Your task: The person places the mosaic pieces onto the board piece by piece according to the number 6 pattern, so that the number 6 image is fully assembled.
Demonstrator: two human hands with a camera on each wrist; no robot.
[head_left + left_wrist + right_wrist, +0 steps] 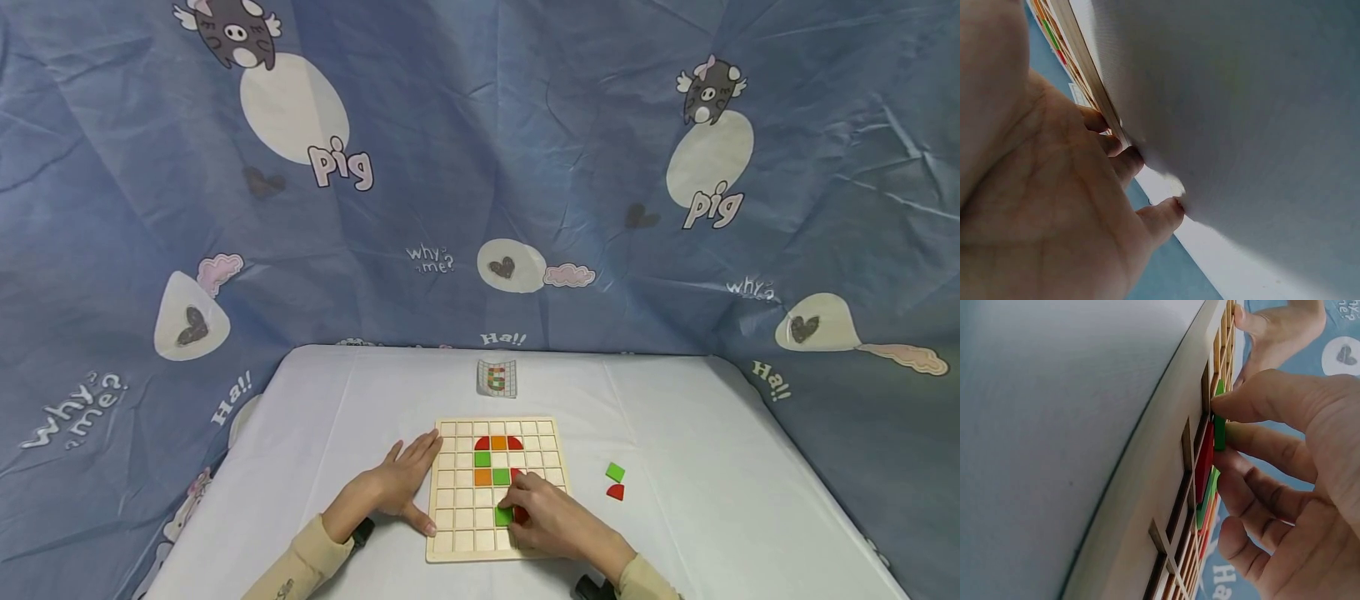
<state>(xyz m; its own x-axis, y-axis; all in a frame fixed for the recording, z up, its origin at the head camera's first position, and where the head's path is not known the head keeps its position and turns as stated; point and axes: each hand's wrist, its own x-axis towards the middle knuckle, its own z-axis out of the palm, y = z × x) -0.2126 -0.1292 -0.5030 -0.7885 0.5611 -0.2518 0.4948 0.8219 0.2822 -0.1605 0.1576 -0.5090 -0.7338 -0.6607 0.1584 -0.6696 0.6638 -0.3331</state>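
Observation:
A wooden grid board (464, 541) lies on the table with coloured tiles set in its cells. My right hand (555, 518) pinches a green square tile (503, 517) between thumb and fingers over the lower part of the board. In the right wrist view that green tile (1220, 428) stands slightly proud of the grid, beside a red tile (1205, 464). Fingers spread, my left hand (399, 482) rests along the board's left edge, fingertips and thumb touching it. Higher up, red, orange and green tiles form rows; the right hand partly covers some cells.
To the right of the board, a loose green square tile (615, 472) and a red rounded tile (616, 492) lie on the white table (360, 383). Behind the board is a small pattern card (497, 379). A blue printed curtain (420, 200) hangs beyond the table.

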